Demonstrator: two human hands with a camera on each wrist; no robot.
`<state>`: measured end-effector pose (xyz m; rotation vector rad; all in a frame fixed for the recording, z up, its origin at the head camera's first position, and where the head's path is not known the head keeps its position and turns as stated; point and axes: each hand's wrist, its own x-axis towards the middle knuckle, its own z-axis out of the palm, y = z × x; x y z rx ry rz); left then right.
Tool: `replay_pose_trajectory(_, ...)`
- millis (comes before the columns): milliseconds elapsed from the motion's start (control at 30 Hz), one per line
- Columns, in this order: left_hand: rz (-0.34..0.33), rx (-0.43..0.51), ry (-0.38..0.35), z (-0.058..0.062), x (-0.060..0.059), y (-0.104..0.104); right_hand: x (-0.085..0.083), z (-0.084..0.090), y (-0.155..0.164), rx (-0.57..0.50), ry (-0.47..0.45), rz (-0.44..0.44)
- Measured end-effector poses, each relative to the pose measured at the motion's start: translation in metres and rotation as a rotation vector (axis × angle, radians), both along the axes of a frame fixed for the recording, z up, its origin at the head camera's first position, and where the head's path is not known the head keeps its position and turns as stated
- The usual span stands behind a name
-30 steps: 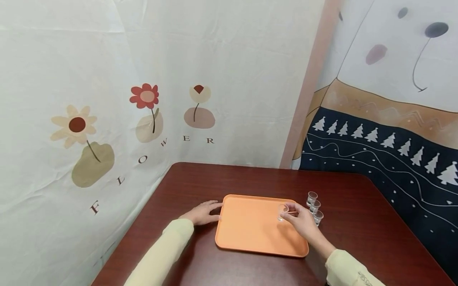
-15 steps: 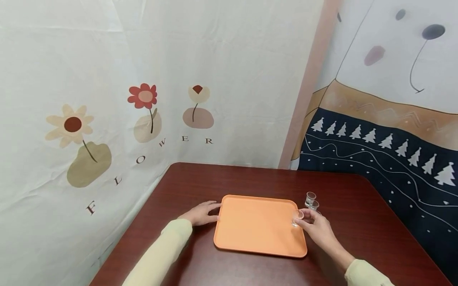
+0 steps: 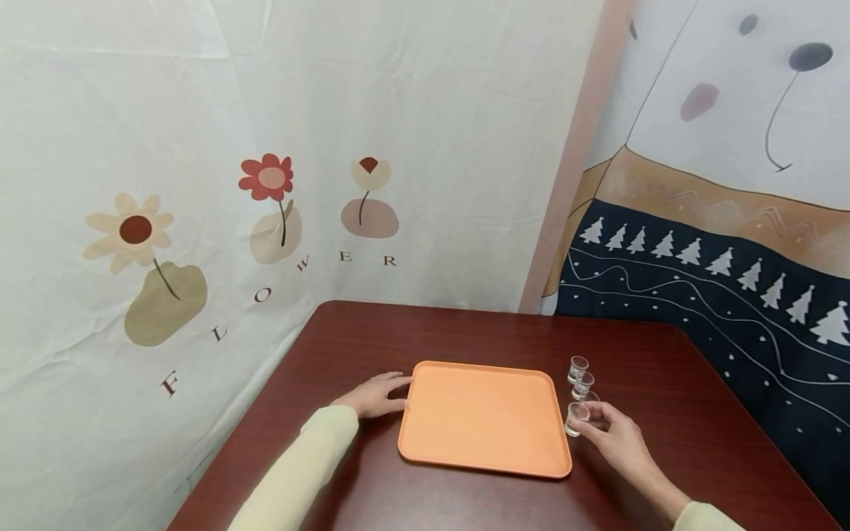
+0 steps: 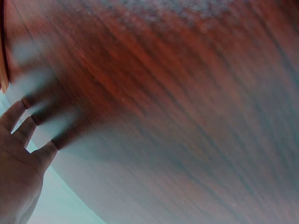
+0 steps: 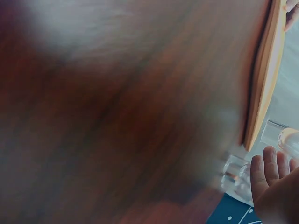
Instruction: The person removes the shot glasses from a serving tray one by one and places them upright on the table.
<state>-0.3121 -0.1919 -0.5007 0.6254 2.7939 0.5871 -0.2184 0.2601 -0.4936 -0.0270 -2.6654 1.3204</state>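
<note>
Between thumb and fingers, my right hand pinches a small clear shot glass, upright, just off the right edge of an orange tray. Three similar shot glasses stand in a row behind it: the far glass, the middle glass and a near glass mostly hidden by the held one and the fingers. The held shot glass also shows in the right wrist view. My left hand rests with extended fingers at the tray's left rim; in the left wrist view the left hand appears at the left edge.
A dark red-brown wooden table carries everything. Behind it hangs a white cloth printed with flowers and letters. A dark patterned cloth hangs at the right.
My right hand has carried the shot glass from above the tray rightward and nearer, past the tray's right edge, beside the other glasses. The left hand and the tray stay put.
</note>
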Motion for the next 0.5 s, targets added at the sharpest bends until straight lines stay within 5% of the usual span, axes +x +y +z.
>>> replay_pose_trajectory(500, 0.008, -0.001, -0.008, 0.000, 0.001, 0.001, 0.005, -0.007, 0.022, 0.078, 0.006, -0.036)
